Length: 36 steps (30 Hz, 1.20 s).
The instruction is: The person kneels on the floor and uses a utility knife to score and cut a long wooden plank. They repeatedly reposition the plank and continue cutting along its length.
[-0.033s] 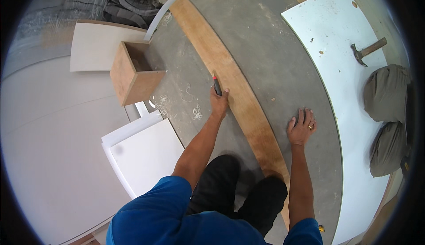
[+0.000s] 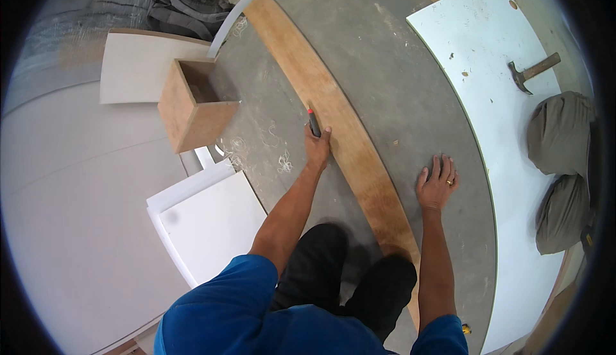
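Observation:
My left hand (image 2: 316,149) is closed round a slim dark grey tool with a red end (image 2: 314,122), whose exact kind I cannot make out. This hand rests at the left edge of a long brown wooden board (image 2: 327,98), its thumb over the wood. The board runs from the far left toward my knees, and its near end is partly hidden by my leg. My right hand (image 2: 435,185) lies flat with fingers spread on the grey surface (image 2: 410,85), to the right of the board and apart from it.
An open wooden box (image 2: 199,124) stands at left, beside curly shavings (image 2: 284,161) and white panels (image 2: 212,226). At right, a hammer (image 2: 534,73) lies on a long white panel (image 2: 475,53) near a brown cloth bundle (image 2: 561,140). A grey-black bag (image 2: 186,11) sits far left.

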{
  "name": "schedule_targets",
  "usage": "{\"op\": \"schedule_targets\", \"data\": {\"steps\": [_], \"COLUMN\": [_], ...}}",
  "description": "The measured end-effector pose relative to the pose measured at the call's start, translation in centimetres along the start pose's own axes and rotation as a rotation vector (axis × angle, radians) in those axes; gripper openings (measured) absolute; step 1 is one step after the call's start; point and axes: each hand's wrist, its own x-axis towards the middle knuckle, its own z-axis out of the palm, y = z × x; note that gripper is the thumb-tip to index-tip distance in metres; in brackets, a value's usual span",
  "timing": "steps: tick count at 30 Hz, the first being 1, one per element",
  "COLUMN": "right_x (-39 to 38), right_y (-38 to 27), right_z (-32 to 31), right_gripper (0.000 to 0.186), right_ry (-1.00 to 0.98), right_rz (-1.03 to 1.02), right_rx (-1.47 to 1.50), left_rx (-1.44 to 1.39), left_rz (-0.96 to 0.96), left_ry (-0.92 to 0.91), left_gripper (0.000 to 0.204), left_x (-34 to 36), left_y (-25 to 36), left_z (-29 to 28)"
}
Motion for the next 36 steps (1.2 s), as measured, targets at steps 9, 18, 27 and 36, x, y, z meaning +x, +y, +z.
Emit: {"op": "schedule_targets", "data": {"steps": [9, 18, 27, 36], "right_x": [0.2, 0.2, 0.3, -0.1], "right_y": [-0.5, -0.4, -0.6, -0.1], "right_z": [0.4, 0.5, 0.5, 0.4], "right_gripper": [0.047, 0.047, 0.046, 0.048], "right_ry": [-0.091, -0.095, -0.04, -0.035], "right_rz": [0.029, 0.034, 0.008, 0.01], "right_rx": [-0.068, -0.071, -0.065, -0.062], "left_rx": [-0.083, -0.014, -0.017, 0.202], "left_rz": [0.019, -0.028, 0.103, 0.037], "left_ry": [0.043, 0.025, -0.015, -0.137], "left_gripper": [0.049, 0.048, 0.047, 0.057], "left_x": [0.8, 0.3, 0.4, 0.1], "left_y": [-1.5, 0.1, 0.8, 2.5], "left_z": [-0.1, 0.1, 0.2, -0.3]}}
